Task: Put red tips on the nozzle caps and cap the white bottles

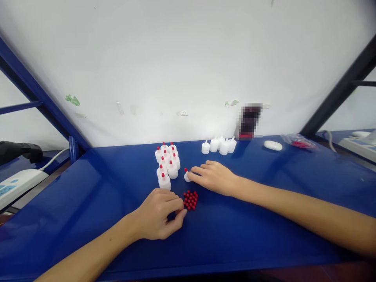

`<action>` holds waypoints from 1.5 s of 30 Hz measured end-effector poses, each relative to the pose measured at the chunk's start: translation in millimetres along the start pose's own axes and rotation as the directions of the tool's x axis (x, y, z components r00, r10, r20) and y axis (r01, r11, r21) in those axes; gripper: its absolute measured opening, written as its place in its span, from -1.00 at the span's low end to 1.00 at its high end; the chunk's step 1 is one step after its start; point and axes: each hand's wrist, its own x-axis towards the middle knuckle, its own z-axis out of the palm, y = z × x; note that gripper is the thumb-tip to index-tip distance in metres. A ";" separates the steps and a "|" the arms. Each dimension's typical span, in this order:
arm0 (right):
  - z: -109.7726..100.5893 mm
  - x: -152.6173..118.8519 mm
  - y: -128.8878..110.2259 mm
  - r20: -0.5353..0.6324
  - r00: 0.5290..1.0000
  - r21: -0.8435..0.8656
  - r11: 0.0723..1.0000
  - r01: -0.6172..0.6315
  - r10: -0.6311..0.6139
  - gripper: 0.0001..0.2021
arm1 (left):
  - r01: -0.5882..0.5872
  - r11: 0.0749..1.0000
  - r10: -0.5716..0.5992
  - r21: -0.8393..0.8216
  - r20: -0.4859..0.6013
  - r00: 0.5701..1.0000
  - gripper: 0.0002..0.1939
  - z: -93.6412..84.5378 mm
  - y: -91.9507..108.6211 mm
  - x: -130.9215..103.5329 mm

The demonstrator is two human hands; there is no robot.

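My right hand (pixel 216 176) reaches in from the right, its fingers on a small white squeeze bottle (pixel 187 177) topped with a red cap. Its palm covers part of that bottle. Lower down, my left hand (pixel 161 213) is curled, thumb and fingertips brought together at the left edge of a cluster of loose red caps (pixel 190 200). Whatever lies between those fingertips is hidden. Just beyond the left hand stands a group of upright white bottles with red caps (pixel 172 169).
Several white bottles without red caps (pixel 224 147) stand by the wall. To their right are a phone-like blurred object (pixel 249 121), a white rounded case (pixel 273 145) and a clear plastic bag with red contents (pixel 299 143). Blue frame posts (pixel 53 105) flank the blue table (pixel 249 243).
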 end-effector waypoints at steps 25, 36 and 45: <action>-23.6 -0.7 31.1 0.188 0.843 -0.019 0.860 -0.511 0.505 -0.46 | 0.265 0.959 -0.256 -0.103 0.097 0.962 -0.77 -4.0 -8.6 -0.4; -10.0 -5.7 58.6 0.254 0.735 -0.050 0.767 -0.639 0.629 -0.39 | 0.405 0.909 -0.385 -0.098 0.170 0.907 -0.63 -7.7 -12.0 -0.4; 0.7 -7.8 65.3 0.236 0.787 -0.032 0.813 -0.581 0.571 -0.37 | 0.452 0.887 -0.432 -0.093 0.175 0.885 -0.60 -0.6 -18.3 -4.1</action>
